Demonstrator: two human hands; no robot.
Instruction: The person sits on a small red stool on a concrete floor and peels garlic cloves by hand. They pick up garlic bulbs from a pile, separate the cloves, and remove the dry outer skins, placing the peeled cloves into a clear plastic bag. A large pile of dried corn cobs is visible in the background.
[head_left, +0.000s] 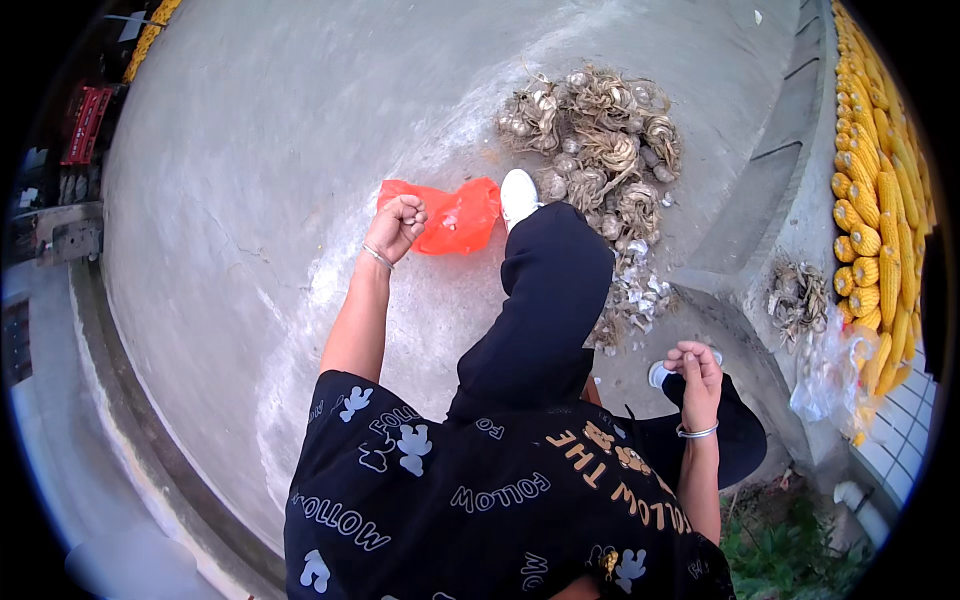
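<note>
My left hand, with a bracelet at the wrist, is over the left side of a red plastic bag spread on the concrete. Its fingers are curled, and whether something small is inside is hidden. A few small pale pieces, possibly garlic cloves, lie on the bag. Near my right knee, my right hand has its thumb bent against the fingers; I cannot tell if it pinches anything. Bundles of dried garlic bulbs with twisted stalks are piled beyond my white shoe. White garlic skins are scattered below the pile.
Stacked yellow corn cobs line the right side, with a clear plastic bag by them. A bundle of dried stalks rests on the concrete ledge. A red crate is at far left, green plants at lower right.
</note>
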